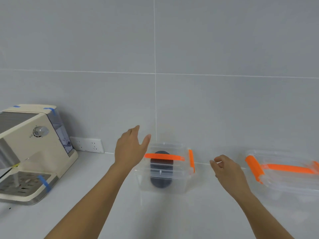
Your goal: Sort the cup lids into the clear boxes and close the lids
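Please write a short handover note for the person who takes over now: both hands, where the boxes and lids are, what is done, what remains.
Left hand: open, empty, raised beside the left end of the middle clear box.
Right hand: loosely curled, empty, between the two boxes.
Middle clear box: lid on, orange handle across the top, dark cup lids inside. The right orange latch is visible; whether it is clipped cannot be told.
Right clear box: at the frame edge, lid on with orange handle; contents not readable.
No loose cup lids are in view on the counter.
Left: check that the latches on both boxes are clipped.
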Available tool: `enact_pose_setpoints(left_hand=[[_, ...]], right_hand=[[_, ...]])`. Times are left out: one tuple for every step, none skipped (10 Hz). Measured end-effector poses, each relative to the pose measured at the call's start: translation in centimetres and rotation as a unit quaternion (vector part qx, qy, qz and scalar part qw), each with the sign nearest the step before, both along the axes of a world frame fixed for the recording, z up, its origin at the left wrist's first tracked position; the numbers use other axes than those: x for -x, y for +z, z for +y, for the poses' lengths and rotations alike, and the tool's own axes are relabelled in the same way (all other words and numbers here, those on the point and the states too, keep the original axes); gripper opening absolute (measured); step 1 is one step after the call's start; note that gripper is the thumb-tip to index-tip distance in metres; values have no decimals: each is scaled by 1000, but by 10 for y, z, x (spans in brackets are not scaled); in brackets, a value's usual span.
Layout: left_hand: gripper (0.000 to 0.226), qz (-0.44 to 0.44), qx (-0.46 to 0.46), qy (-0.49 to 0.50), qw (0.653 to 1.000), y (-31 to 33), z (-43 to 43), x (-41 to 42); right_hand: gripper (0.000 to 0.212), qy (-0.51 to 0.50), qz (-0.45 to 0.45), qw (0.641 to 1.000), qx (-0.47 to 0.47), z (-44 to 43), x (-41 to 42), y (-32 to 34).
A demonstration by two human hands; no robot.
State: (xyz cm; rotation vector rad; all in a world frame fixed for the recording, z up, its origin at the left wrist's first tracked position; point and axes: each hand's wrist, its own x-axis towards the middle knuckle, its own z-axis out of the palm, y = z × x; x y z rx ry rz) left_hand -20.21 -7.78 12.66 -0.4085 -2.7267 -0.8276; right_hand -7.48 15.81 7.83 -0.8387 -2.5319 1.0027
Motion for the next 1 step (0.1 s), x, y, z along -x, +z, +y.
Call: enact_pose_setpoints(left_hand=[[61,75,-29,-24,996,36,10,-15]], right_hand=[[26,2,68,998,7,4,-22,25]])
